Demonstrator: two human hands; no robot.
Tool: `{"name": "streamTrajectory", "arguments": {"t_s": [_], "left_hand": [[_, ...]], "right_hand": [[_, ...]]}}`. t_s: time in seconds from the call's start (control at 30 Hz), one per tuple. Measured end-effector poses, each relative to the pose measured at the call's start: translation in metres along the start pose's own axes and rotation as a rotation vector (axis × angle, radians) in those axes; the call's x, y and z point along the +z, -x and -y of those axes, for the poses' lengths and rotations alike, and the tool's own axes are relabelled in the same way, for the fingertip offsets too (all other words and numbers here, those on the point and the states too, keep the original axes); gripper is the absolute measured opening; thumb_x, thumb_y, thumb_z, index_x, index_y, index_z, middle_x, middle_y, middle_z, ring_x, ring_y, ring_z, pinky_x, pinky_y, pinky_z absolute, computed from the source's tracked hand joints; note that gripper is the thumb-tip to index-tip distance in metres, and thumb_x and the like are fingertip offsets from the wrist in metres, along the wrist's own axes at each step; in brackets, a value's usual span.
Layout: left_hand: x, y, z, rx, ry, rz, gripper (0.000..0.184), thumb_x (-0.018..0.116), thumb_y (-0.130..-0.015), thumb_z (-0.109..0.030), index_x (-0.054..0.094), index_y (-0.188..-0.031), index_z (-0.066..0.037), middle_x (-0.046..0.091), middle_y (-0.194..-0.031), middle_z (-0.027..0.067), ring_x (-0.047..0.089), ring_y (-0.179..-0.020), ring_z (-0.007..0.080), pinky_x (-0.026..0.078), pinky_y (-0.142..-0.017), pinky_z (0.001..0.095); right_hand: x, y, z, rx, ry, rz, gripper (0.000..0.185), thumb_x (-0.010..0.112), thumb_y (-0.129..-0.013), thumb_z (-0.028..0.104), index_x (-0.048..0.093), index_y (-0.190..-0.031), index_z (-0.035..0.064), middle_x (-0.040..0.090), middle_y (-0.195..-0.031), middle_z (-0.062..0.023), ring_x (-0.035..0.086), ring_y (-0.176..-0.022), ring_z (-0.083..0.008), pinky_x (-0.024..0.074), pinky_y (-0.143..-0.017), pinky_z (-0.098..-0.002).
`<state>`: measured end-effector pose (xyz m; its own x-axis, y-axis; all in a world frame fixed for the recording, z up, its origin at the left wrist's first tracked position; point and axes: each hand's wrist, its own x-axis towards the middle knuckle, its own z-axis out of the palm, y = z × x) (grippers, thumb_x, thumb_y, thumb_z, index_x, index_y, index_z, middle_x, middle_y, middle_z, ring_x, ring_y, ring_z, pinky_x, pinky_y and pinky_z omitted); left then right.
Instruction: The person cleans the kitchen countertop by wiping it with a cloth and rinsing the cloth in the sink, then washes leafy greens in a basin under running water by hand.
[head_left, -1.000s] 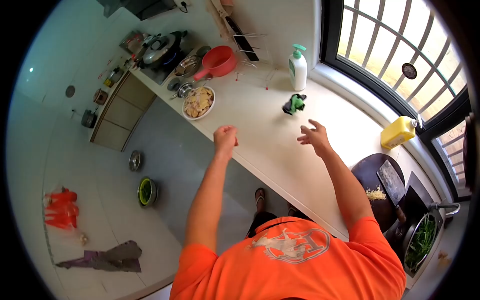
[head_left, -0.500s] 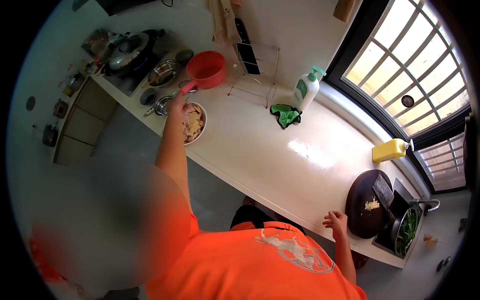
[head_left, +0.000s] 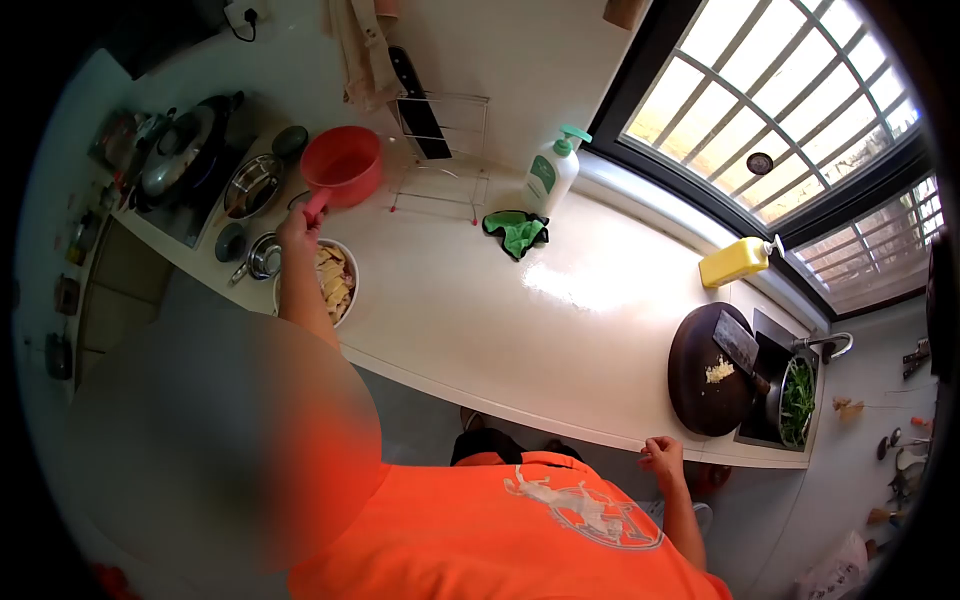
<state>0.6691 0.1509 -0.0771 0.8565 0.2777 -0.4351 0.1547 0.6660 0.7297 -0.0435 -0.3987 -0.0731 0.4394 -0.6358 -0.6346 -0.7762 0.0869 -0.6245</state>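
Head view shows the left hand closed around the handle of a red plastic round-bowled scoop at the far left of the counter. Its long axis runs diagonally, the bowl at the far right end and the handle pointing near and slightly left, toward the person. The scoop's mouth faces up; whether its base touches the counter cannot be told. Left of it sits a shiny metal bowl; to its right stands a thin wire rack with a black-handled, dark-bladed knife. A white bowl of pale yellow food pieces lies partly hidden under the left forearm. The right hand, fingers loosely curled and gripping nothing visible, is by the counter's near edge, nearest to a dark round board carrying a wide-bladed cleaver and chopped pale bits.
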Motion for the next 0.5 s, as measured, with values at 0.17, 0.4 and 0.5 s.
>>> {"name": "streamTrajectory", "arguments": {"t_s": [0.17,0.4,0.5], "left_hand": [[0.023,0.067,-0.030,0.066,-0.114,-0.042,0.030,0.070,-0.089,-0.005,0.054,-0.110,0.009,0.061,-0.101,0.0223,0.063,-0.076,0.0312,0.055,-0.057,0.0331],[0.012,0.231,-0.035,0.057,-0.048,0.295,0.034,0.067,-0.089,-0.008,0.055,-0.116,0.008,0.059,-0.111,0.0207,0.062,-0.088,0.0289,0.054,-0.067,0.0312],[0.010,0.352,-0.001,-0.050,0.046,0.438,0.035,0.064,-0.088,0.000,0.052,-0.120,0.007,0.059,-0.108,0.0214,0.063,-0.087,0.0306,0.056,-0.070,0.0368]], "right_hand": [[-0.005,-0.016,-0.025,-0.058,0.009,0.051,0.022,0.064,-0.097,0.017,0.065,-0.104,-0.0036,0.070,-0.085,-0.0124,0.069,-0.060,-0.0205,0.0538,-0.049,-0.0305],[-0.042,-0.027,-0.071,-0.155,0.008,0.070,0.018,0.064,-0.097,0.013,0.066,-0.101,-0.0045,0.069,-0.082,-0.0108,0.068,-0.058,-0.0195,0.0532,-0.048,-0.0306],[-0.072,-0.044,-0.109,-0.204,-0.003,0.049,0.021,0.067,-0.094,0.014,0.069,-0.097,-0.0067,0.069,-0.079,-0.0120,0.068,-0.059,-0.0196,0.0531,-0.047,-0.0312]]}}
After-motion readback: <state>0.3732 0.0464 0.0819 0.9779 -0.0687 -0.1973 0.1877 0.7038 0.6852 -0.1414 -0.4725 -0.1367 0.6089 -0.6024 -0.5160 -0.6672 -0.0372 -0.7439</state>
